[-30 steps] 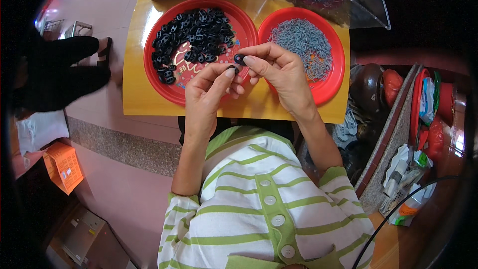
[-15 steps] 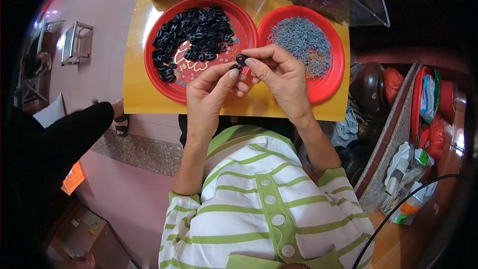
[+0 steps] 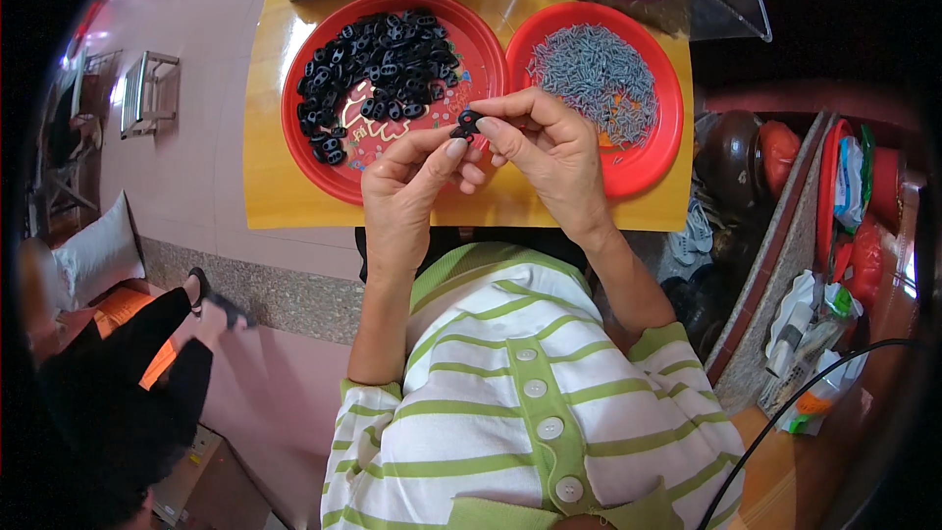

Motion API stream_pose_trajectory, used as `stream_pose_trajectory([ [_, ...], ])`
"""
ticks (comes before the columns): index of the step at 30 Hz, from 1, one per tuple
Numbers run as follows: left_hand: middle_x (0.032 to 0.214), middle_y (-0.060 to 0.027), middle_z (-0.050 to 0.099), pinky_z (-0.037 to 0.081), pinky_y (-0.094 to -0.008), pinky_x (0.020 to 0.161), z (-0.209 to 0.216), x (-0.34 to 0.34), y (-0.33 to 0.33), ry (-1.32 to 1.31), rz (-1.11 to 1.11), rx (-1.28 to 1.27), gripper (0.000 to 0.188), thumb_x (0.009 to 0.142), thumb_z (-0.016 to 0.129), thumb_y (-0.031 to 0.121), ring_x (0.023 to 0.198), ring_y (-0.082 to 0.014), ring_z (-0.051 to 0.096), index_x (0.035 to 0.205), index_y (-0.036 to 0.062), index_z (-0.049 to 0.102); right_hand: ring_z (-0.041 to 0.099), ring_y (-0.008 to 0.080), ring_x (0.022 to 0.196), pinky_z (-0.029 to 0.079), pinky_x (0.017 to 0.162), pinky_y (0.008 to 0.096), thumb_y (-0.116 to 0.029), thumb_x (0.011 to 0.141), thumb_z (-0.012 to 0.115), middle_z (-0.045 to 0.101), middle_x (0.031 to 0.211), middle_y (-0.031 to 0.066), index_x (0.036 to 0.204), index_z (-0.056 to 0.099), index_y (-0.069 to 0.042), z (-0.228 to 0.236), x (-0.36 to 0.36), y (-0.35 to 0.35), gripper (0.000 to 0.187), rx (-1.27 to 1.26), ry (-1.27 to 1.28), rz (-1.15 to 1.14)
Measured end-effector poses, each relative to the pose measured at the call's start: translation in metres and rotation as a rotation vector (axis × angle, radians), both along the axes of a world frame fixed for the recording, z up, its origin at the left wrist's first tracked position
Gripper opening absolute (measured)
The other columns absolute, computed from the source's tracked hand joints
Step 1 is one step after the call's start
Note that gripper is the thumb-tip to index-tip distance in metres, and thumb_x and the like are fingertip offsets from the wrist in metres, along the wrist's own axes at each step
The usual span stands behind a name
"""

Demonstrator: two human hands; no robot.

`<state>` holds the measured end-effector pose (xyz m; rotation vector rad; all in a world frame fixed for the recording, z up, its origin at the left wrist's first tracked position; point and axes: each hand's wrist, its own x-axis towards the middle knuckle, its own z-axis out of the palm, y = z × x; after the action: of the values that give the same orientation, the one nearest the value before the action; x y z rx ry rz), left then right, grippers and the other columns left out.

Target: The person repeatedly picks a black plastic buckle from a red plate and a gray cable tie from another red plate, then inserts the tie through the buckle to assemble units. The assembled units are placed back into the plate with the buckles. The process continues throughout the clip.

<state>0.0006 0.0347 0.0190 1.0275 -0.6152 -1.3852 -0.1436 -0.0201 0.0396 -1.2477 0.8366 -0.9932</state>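
Observation:
Between my two hands, over the inner edges of two red plates, is a small black plastic piece with holes (image 3: 469, 121). My left hand (image 3: 417, 172) pinches its lower end between thumb and forefinger. My right hand (image 3: 545, 142) grips the upper end the same way. Whether it is one piece or two set together I cannot tell, as fingertips cover parts of it. Many similar black two-holed pieces (image 3: 388, 54) lie heaped on the left red plate (image 3: 294, 137). Grey screw-like pins (image 3: 594, 74) fill much of the right red plate (image 3: 669, 128).
Clear plastic bins (image 3: 731, 0) with black parts stand at the table's far edge. The yellow table (image 3: 270, 191) ends just before my body. At lower left another person in black (image 3: 118, 412) is close by. Jars and bags (image 3: 785, 157) crowd the right, and a black cable (image 3: 775, 402) curves there.
My hands have shifted slightly left, and the black piece has turned between my fingertips. The person at left has moved lower and away from the table, with an arm reaching down.

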Motion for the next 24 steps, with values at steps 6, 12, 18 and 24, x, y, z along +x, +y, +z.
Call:
stream_pose_trajectory([
  [6,0.085,-0.0116,0.067,0.050,-0.0234,0.064,0.000,-0.001,-0.002,0.108,-0.004,0.029,0.016,0.088,0.059,0.006,0.070,-0.0133,0.063,0.100,-0.0049,0.062,0.060,0.0064,0.071,0.049,0.062,0.0199,-0.004,0.087,0.060,0.064,0.085,0.0044,0.100,0.062,0.002,-0.005,0.000,-0.001,0.014,-0.006,0.009,0.001],
  [12,0.082,-0.0116,0.067,0.051,-0.0231,0.064,-0.002,-0.006,-0.004,0.100,0.032,0.012,0.015,0.089,0.058,0.005,0.070,-0.0132,0.063,0.100,-0.0052,0.062,0.059,0.0060,0.068,0.049,0.061,0.0198,-0.001,0.086,0.060,0.062,0.080,0.0035,0.094,0.062,0.002,-0.008,0.003,0.003,0.008,0.003,0.006,-0.042],
  [18,0.082,-0.0114,0.066,0.051,-0.0229,0.066,-0.008,-0.004,-0.005,-0.018,0.009,0.011,0.016,0.089,0.057,0.003,0.070,-0.0135,0.063,0.101,-0.0060,0.062,0.060,0.0066,0.069,0.049,0.061,0.0204,0.000,0.085,0.061,0.062,0.083,0.0049,0.093,0.062,0.003,-0.013,0.006,0.006,0.008,-0.058,0.029,-0.082],
  [24,0.083,-0.0127,0.066,0.053,-0.0251,0.068,-0.001,-0.004,-0.008,-0.008,-0.036,0.035,0.016,0.091,0.054,0.005,0.070,-0.0152,0.064,0.099,-0.0068,0.062,0.061,0.0077,0.070,0.049,0.061,0.0210,0.000,0.082,0.063,0.062,0.083,0.0051,0.095,0.064,0.002,-0.023,-0.002,-0.001,0.012,-0.070,0.054,-0.059],
])
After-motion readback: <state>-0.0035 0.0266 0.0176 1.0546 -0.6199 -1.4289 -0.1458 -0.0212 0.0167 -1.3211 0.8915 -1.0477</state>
